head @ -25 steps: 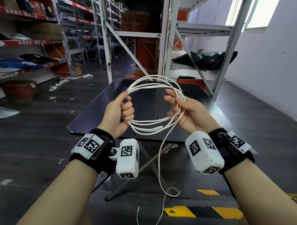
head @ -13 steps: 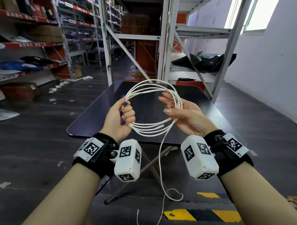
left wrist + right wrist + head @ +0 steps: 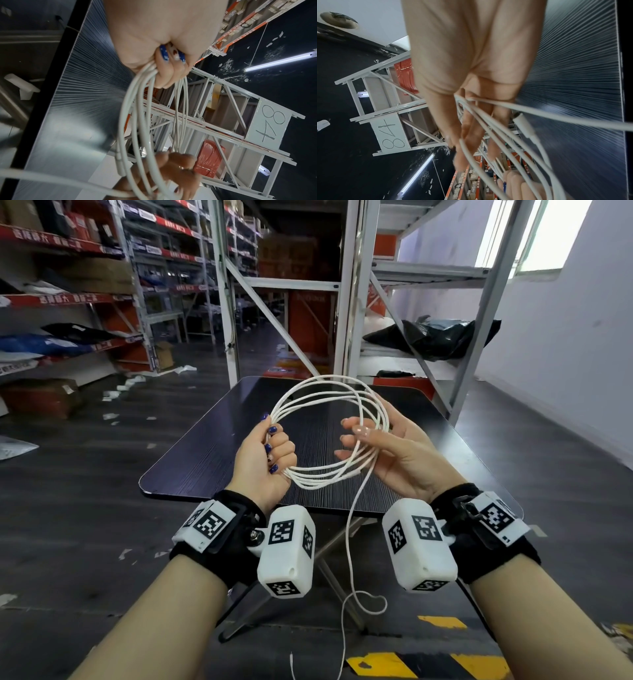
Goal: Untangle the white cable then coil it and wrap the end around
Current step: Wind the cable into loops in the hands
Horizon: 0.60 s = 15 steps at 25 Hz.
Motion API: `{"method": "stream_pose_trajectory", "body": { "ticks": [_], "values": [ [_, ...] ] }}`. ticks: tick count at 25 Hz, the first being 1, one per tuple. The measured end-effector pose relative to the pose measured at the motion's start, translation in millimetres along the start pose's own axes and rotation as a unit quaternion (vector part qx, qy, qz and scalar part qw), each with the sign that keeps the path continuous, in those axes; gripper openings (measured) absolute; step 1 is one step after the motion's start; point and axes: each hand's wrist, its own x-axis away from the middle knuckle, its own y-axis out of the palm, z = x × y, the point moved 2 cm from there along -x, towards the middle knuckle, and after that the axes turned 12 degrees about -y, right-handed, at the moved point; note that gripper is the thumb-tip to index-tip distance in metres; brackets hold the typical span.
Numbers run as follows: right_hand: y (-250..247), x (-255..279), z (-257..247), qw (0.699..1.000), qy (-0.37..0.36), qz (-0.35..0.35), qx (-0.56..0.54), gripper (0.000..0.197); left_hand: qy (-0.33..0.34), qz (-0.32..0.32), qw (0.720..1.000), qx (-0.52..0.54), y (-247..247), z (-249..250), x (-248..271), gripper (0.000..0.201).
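Hands hold a thin white cable (image 3: 327, 436) in a loose round coil above a dark ribbed tabletop (image 3: 212, 453).
Left hand (image 3: 262, 460) grips the gathered loops in curled fingers; right hand (image 3: 394, 455), fingers relaxed and spread, carries the opposite side across its palm, where one free strand drops below the fingertips toward the floor.

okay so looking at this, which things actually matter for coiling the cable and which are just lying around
Part of the job:
- white cable, several loops coiled, tail hanging to the floor
- left hand, gripping the loops
- right hand, fingers through the coil

Just lying about:
- black table
- black bag on the shelf
- cardboard box
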Motion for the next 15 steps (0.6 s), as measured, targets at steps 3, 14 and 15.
{"method": "stream_pose_trajectory", "body": {
  "ticks": [3,14,15],
  "values": [
    [-4.0,-2.8,0.7,0.998,0.008,0.052,0.02,0.019,-0.011,-0.015,1.0,-0.025,0.9,-0.2,0.4,0.038],
    [-5.9,-9.9,-2.1,0.986,0.069,0.106,-0.108,0.051,0.009,-0.029,0.995,-0.095,3.2,9.9,7.4,0.041],
    [-5.6,-10.4,-2.7,0.984,0.065,0.105,-0.128,0.053,0.008,-0.033,0.996,-0.088,3.2,10.8,7.6,0.041]
  ]
}}
